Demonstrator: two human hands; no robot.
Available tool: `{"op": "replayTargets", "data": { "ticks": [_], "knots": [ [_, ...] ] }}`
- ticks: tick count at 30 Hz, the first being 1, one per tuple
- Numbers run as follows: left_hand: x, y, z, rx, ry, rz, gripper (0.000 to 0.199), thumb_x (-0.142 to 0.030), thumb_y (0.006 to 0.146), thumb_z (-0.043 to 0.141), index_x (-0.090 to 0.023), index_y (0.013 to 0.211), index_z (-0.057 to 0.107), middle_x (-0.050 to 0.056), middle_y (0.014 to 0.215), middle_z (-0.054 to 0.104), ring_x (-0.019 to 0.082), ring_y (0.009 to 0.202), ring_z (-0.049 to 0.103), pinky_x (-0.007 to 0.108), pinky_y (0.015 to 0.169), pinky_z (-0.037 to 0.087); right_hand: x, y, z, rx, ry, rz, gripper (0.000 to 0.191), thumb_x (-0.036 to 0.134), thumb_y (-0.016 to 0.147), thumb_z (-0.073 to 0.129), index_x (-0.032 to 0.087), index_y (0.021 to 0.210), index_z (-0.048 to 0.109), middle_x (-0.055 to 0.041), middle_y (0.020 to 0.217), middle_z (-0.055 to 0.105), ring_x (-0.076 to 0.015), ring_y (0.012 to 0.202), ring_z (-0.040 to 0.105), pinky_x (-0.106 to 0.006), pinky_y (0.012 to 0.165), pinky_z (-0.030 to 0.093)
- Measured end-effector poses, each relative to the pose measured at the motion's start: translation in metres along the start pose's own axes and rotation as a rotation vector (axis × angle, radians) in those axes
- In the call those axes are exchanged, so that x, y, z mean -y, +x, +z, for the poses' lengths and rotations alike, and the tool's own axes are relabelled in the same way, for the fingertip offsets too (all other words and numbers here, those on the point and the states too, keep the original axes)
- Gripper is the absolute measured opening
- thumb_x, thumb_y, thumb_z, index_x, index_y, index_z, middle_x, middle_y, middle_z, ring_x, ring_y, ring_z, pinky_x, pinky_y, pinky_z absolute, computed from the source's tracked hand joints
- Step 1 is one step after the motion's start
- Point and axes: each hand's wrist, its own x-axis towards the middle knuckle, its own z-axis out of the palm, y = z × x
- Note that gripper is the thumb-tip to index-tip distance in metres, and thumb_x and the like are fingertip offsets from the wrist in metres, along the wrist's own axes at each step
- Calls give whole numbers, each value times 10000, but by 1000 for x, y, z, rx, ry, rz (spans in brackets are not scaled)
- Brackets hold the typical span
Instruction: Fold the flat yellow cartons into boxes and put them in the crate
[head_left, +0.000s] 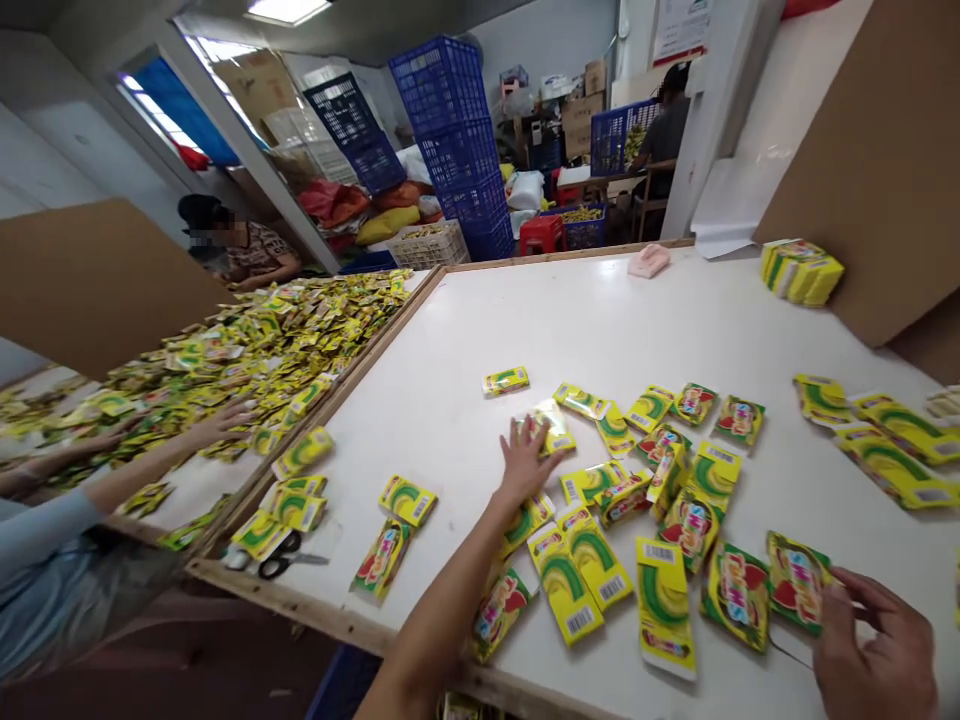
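My left hand (527,462) reaches across the white table with its fingers spread, the tips at a yellow packet (556,428). At the lower right, my right hand (874,645) pinches the edge of a green and yellow packet (796,580) between thumb and fingers. Just left of that one lies another green packet (736,598) with a red fruit picture. A long yellow packet (666,610) with a barcode rests nearer the front edge. Several similar packets are scattered between my hands, some overlapping. My left forearm partly covers a few of them.
Black-handled scissors (289,556) lie by the table's left wooden edge (322,420). Beyond it, a co-worker's arms (172,450) reach into a heap of packets (277,340). A packet stack (801,272) stands by a cardboard sheet (862,170); a pink cloth (649,261) lies at the back.
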Motion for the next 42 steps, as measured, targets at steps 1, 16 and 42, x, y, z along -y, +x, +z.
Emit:
{"op": "replayTargets", "data": {
  "ticks": [1, 16, 42],
  "knots": [
    [-14, 4, 6, 28, -26, 63, 658, -636, 847, 402, -378, 1440, 278, 36, 1573, 159, 335, 1443, 24, 628, 1102, 27, 4, 0, -2, -13, -12, -3, 301, 421, 812, 500, 190, 955, 627, -119, 922, 583, -276, 786, 517, -474, 798, 426],
    [29, 93, -51, -166, 35, -80, 377, -329, 807, 577, -166, 1147, 566, 134, 1242, 549, 268, 1165, 499, 405, 985, 376, -1, 3, 8, 19, 181, 32, 325, 447, 863, 484, 159, 965, 594, -94, 976, 566, -217, 853, 527, -357, 768, 429],
    [-217, -150, -16, -7, -724, 205, 366, -223, 722, 679, -239, 1049, 516, 34, 926, 614, 181, 813, 603, 310, 762, 493, 39, -30, -31, 605, 411, -340, 283, 304, 859, 578, 242, 1134, 572, -91, 1080, 654, -259, 992, 622, -420, 843, 517]
  ]
}}
